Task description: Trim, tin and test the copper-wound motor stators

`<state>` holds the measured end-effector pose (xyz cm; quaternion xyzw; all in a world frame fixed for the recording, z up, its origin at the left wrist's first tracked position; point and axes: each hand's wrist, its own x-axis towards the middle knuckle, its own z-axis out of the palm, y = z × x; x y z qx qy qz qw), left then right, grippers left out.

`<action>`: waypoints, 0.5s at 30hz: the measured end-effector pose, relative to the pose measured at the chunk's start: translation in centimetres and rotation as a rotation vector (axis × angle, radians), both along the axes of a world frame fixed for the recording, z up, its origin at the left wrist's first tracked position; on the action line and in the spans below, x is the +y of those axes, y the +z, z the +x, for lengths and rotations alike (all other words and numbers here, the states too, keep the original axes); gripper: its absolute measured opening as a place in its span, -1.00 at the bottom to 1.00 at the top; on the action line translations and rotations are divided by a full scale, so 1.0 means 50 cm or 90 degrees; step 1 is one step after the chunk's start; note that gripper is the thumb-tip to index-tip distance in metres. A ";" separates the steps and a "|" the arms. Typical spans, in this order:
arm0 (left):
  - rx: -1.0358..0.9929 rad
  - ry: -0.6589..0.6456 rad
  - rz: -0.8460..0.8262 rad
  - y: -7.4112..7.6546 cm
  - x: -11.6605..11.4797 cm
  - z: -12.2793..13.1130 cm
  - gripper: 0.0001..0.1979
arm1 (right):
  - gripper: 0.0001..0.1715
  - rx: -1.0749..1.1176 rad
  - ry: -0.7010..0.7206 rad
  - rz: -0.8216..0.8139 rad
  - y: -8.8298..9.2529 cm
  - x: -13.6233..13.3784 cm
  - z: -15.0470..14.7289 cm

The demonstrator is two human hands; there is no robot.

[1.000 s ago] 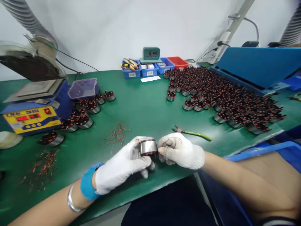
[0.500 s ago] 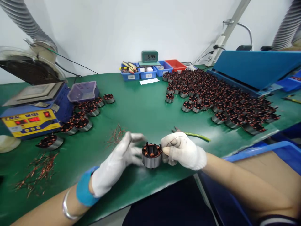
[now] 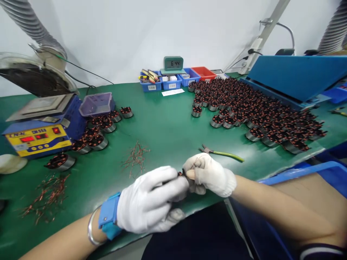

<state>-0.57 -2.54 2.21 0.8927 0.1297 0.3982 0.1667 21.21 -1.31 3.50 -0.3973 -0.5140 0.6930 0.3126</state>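
Note:
Both hands wear white gloves near the front edge of the green mat (image 3: 168,126). My left hand (image 3: 151,200) is curled over a copper-wound stator, of which only a dark sliver (image 3: 180,174) shows between the hands. My right hand (image 3: 208,175) is closed in a pinch against that same stator from the right side. A blue strap and a metal bangle sit on my left wrist. Green-handled cutters (image 3: 221,153) lie just beyond my right hand.
Many wound stators (image 3: 260,112) cover the right of the mat, and a smaller group (image 3: 94,133) sits left by a blue and yellow solder station (image 3: 40,130). Copper wire scraps (image 3: 135,157) lie ahead and at far left. Small bins and a clock (image 3: 173,63) line the back.
My left hand let its fingers spread off the stator, then closed over its top, hiding it. The stator turned from side-on to coils-up. My right hand stayed in place.

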 end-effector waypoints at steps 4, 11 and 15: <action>-0.189 0.175 -0.388 0.006 0.007 0.010 -0.73 | -0.57 -0.012 0.003 0.038 0.000 -0.011 0.004; 0.001 -0.058 -1.035 0.032 0.007 0.028 -0.55 | -0.65 -0.060 -0.021 0.047 0.004 -0.005 0.004; -0.035 0.099 -0.371 0.025 -0.008 0.008 -0.59 | -0.63 -0.056 -0.015 -0.010 0.005 0.001 -0.007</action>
